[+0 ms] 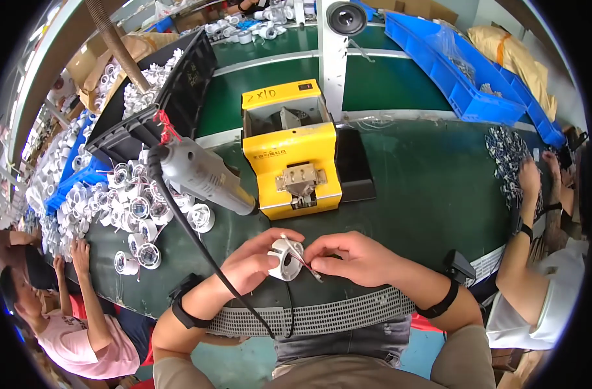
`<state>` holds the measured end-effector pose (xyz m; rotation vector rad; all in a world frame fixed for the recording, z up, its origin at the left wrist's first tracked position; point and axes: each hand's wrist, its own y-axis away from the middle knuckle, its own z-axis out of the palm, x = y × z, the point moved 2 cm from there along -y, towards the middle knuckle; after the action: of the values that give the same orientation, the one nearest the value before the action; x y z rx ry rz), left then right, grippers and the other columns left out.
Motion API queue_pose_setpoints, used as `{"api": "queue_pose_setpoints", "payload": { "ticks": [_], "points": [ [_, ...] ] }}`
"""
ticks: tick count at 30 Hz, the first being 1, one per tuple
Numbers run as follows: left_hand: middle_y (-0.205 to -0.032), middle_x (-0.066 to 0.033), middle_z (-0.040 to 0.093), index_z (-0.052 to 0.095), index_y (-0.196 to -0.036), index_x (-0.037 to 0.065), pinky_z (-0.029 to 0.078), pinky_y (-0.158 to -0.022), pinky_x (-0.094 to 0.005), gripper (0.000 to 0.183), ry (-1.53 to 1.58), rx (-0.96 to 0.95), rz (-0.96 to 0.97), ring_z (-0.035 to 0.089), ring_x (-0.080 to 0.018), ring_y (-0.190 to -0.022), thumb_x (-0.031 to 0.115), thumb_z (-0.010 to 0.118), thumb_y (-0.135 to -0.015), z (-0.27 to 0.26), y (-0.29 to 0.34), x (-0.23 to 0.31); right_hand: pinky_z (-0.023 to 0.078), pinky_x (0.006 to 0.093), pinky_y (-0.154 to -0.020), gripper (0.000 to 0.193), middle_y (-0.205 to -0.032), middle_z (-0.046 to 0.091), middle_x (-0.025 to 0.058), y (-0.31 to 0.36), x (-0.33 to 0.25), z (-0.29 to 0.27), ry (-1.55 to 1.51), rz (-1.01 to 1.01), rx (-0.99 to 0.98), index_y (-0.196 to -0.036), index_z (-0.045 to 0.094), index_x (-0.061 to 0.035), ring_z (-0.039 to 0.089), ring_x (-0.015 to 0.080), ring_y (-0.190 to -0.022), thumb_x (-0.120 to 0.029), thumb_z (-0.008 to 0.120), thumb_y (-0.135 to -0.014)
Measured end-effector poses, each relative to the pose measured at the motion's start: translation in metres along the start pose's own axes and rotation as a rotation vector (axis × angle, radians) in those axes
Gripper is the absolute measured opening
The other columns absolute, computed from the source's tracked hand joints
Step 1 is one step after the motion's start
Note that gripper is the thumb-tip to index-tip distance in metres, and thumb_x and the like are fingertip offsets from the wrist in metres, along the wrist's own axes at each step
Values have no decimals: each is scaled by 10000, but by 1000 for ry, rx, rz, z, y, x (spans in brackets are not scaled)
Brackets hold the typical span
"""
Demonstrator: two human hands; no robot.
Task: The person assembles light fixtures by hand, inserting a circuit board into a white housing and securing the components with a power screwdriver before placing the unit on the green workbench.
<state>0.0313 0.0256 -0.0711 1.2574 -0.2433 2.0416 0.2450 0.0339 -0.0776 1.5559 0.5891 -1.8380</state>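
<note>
Between my hands, just above the table's near edge, is a white round plastic housing with a dark hollow middle. My left hand grips it from the left, thumb on its side. Thin red and white wires run across its open face. My right hand pinches these wires at the housing's right side with thumb and forefinger. Ahead stands a yellow machine with a metal feed head at its front. A grey electric screwdriver hangs tilted to its left, its black cord looping past my left forearm.
Several white housings with wires lie piled at left, near a black crate of white parts. A blue bin stands far right, with a heap of small metal parts before it. Co-workers' hands work on both sides.
</note>
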Motion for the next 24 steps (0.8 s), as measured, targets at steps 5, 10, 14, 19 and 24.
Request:
{"api": "queue_pose_setpoints", "payload": {
  "ticks": [5,10,14,19,24],
  "points": [
    [-1183,-143,575,450,-1281,-21,466,-887,-361,537,-34,99,-21,576,-240,-1070,282,551,-849,2,-3,-8,473,264,-809,156,-938,615,30,-2,7,3,-111,-13,-16,-1029,573,4,577,90,-878,-125,584,-942],
    [-1015,-144,641,495,-1215,-10,524,-617,-334,506,-4,175,-85,652,-264,-868,386,462,-903,2,-3,-7,470,257,-787,144,-930,622,61,6,-6,5,-267,-77,4,-1015,557,3,586,101,-877,-107,599,-932],
    [-1053,-163,635,469,-1247,-23,530,-636,-322,434,109,121,-52,670,-286,-873,306,378,-978,5,-3,-11,465,247,-742,112,-889,626,41,6,-4,7,-147,-4,86,-924,617,6,584,93,-841,-106,614,-920],
    [-1090,-176,618,440,-1265,-7,550,-701,-378,443,146,188,-19,652,-327,-931,333,373,-989,3,0,-12,438,252,-651,126,-804,603,31,-2,3,7,236,-159,240,-822,644,5,561,96,-736,-107,645,-879],
    [-1202,-162,563,401,-1329,-2,535,-847,-451,472,74,167,11,609,-312,-1046,321,412,-985,2,-2,-9,420,267,-627,129,-761,572,45,-7,6,10,325,-128,351,-792,631,-7,536,108,-698,-117,654,-854]
  ]
}}
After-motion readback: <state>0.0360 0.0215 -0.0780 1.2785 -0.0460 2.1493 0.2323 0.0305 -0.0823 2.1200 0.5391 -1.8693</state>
